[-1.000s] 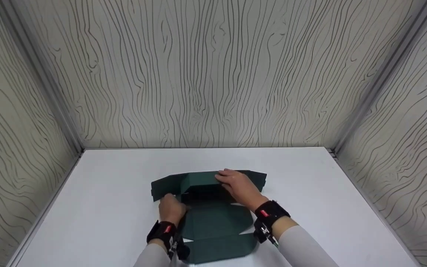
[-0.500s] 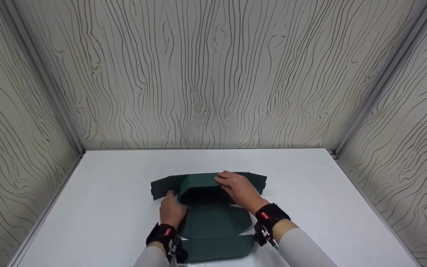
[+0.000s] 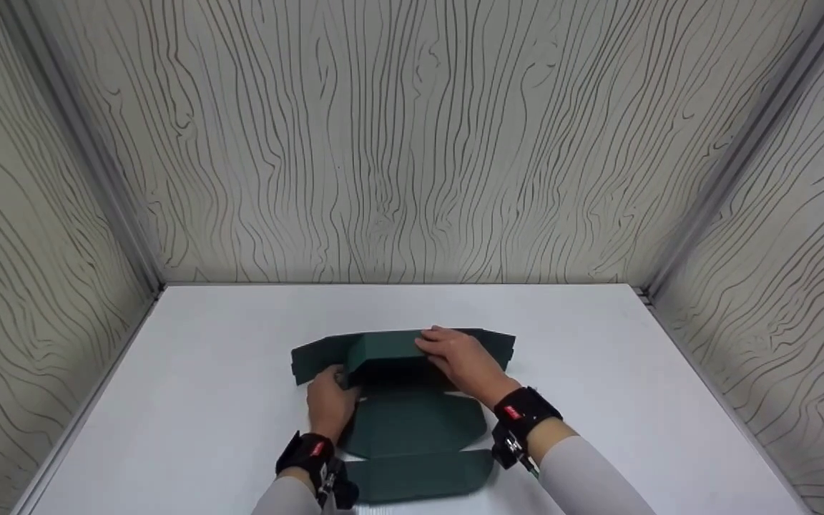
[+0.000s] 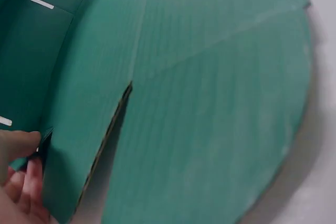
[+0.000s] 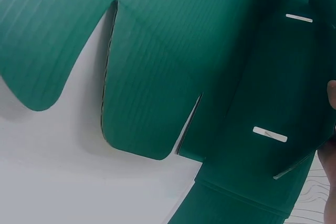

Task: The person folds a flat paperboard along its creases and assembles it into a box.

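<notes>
Left hand (image 3: 331, 405) newly angled, at cardboard (image 3: 419, 426) edge

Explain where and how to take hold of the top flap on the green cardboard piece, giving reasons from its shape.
The top flap is probably best pinched at its near edge, coming from the near side, thumb beneath and fingers on top. It slants out with open room underneath, and the base in front lies low. The right hand holds the flap's right part.
</notes>
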Motion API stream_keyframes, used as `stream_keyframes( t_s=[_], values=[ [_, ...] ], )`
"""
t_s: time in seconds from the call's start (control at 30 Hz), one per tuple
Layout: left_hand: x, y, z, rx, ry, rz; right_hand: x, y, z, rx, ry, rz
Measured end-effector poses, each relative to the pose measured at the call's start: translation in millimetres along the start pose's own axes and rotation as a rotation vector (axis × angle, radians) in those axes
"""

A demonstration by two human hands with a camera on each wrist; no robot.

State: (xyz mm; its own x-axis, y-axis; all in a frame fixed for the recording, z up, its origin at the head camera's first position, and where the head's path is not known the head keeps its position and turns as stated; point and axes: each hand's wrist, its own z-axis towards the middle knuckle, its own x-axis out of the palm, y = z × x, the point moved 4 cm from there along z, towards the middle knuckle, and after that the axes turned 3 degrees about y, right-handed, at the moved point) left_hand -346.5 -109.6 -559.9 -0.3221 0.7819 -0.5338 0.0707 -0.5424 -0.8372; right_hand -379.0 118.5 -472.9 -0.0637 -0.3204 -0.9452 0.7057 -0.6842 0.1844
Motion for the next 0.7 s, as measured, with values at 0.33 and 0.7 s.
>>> stream_keyframes(
  t_s=[0.33,0.7],
  values=[
    [10.1,-2.0,-0.4,-0.042,0.141,-0.192,1.3,1.0,0.5,0.006,0.007,0.032],
    [15.4,-7.5,-5.8,0.236,0.153,-0.068,-0.7,-0.2,-1.1,0.012,0.009,0.021]
  ],
)
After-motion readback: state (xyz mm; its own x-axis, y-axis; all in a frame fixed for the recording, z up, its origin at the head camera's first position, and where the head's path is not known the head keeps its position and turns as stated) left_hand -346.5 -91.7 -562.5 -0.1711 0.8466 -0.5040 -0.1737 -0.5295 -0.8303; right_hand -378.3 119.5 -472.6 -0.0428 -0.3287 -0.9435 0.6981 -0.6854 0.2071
